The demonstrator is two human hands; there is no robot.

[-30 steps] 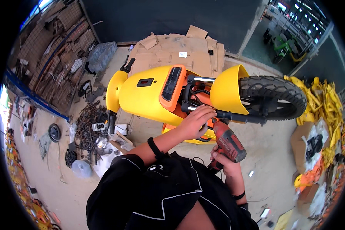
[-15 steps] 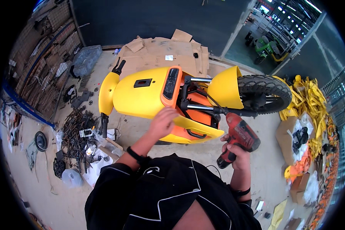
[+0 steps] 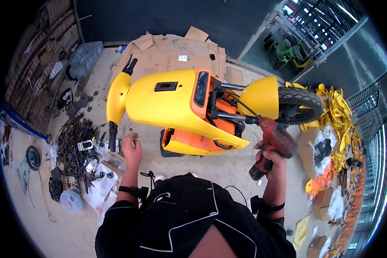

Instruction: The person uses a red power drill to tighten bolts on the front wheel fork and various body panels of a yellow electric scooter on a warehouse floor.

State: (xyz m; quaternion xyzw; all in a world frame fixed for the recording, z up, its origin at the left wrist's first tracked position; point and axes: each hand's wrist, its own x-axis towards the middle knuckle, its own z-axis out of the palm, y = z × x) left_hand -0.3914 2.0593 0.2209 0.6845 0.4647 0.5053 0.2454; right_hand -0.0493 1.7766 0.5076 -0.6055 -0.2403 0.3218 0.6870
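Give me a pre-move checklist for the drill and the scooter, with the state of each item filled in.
1. Drill gripped: ok, the right hand is closed round its handle.
2. Bit aimed at the scooter: ok, the nose points into the orange frame by the front fork; whether it sits on a screw, cannot tell.
3. Left hand clear of the bit: ok, it is out by the pile of small parts, away from the drill.
4. Scooter steadied by a hand: not ok, neither hand is on it.
5. Scooter firmly propped: cannot tell, its support is hidden under the body.
6. Floor round the feet: not ok, loose parts and plastic bags lie on the left.
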